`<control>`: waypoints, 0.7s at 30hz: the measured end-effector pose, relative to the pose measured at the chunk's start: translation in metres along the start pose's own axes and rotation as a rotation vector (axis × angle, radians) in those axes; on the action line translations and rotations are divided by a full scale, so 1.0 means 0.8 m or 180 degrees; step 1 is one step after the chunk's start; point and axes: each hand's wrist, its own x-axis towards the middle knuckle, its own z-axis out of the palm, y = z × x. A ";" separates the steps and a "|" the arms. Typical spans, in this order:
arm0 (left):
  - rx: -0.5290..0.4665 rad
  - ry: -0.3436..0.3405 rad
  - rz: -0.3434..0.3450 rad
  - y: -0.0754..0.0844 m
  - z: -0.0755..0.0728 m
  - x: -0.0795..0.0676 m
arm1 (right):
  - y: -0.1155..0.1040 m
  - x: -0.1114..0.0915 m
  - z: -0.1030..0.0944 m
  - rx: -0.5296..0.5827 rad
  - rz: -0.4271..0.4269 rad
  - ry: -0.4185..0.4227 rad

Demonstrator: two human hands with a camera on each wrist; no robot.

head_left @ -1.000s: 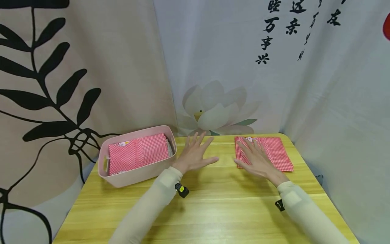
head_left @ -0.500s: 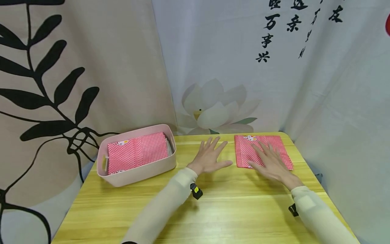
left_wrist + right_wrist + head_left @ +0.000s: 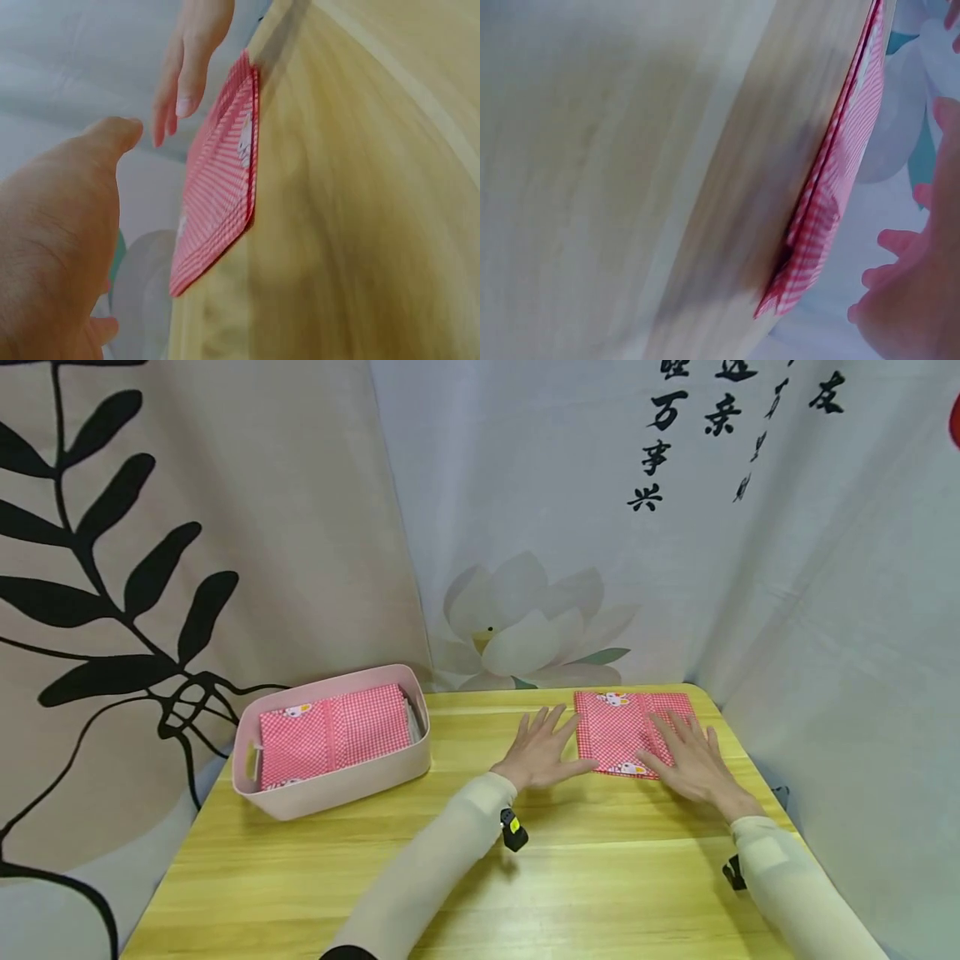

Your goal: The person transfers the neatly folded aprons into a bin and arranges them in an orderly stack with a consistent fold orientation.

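Observation:
A folded red-and-white checked cloth (image 3: pixel 611 727) with small cartoon patches lies flat near the table's far right edge. My right hand (image 3: pixel 692 764), fingers spread and straight, is over the right part of that cloth. In the right wrist view a gap shows between this hand (image 3: pixel 919 274) and the cloth (image 3: pixel 836 184). Just left of the cloth hovers my left hand (image 3: pixel 542 755), fingers also spread. The left wrist view shows my left hand (image 3: pixel 60 225) holding nothing, with the folded layers of the cloth (image 3: pixel 217 180) beyond it.
On the table's left stands a pink basket (image 3: pixel 330 792), slightly angled. Inside it is a similar folded checked cloth (image 3: pixel 337 735), with a pale edge of something beside it. A curtain (image 3: pixel 525 485) hangs behind the wooden table (image 3: pixel 600 893).
Both hands have moved to the right: the left from beside the basket toward the cloth, the right from the cloth's left side to its right side. The cloth and basket stay put.

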 end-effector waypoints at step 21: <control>-0.0253 -0.0205 -0.0172 0.036 0.037 0.025 | 0.046 0.013 0.003 0.0196 0.0454 -0.0100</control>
